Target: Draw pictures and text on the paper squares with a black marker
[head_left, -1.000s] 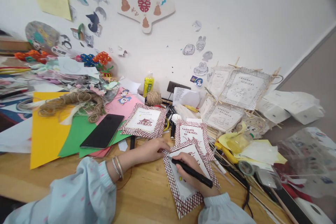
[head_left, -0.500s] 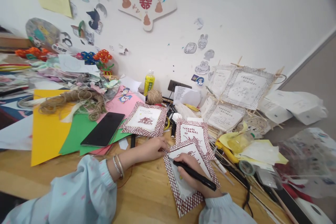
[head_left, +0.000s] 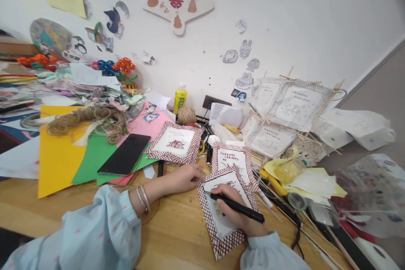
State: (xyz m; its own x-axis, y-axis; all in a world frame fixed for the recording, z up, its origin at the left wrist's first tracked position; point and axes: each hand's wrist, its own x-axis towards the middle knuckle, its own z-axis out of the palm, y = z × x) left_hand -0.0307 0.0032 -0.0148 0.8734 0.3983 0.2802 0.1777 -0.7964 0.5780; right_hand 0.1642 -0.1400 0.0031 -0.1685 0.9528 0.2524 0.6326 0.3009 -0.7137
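Observation:
My right hand [head_left: 236, 211] is closed around a black marker pen [head_left: 238, 207], whose tip rests on a square paper sheet with a red lattice border [head_left: 222, 230] lying on the wooden table [head_left: 177, 236]. My left hand [head_left: 182, 177] lies with fingers curled, pressing the sheet's upper left corner. Two similar bordered sheets lie just beyond, one [head_left: 233, 158] touching the first and another [head_left: 176, 142] further left.
A black phone [head_left: 124, 160] rests on green, yellow and pink paper [head_left: 57, 152] at left, beside a tangle of twine [head_left: 91, 119]. A yellow bottle [head_left: 179, 98] and a twine ball [head_left: 186, 115] stand by the wall. Paper lantern frames [head_left: 291, 107], sticks, tape and plastic bags crowd the right.
My right hand with the marker has shifted slightly down and right over the sheet. My left hand has stayed on the corner.

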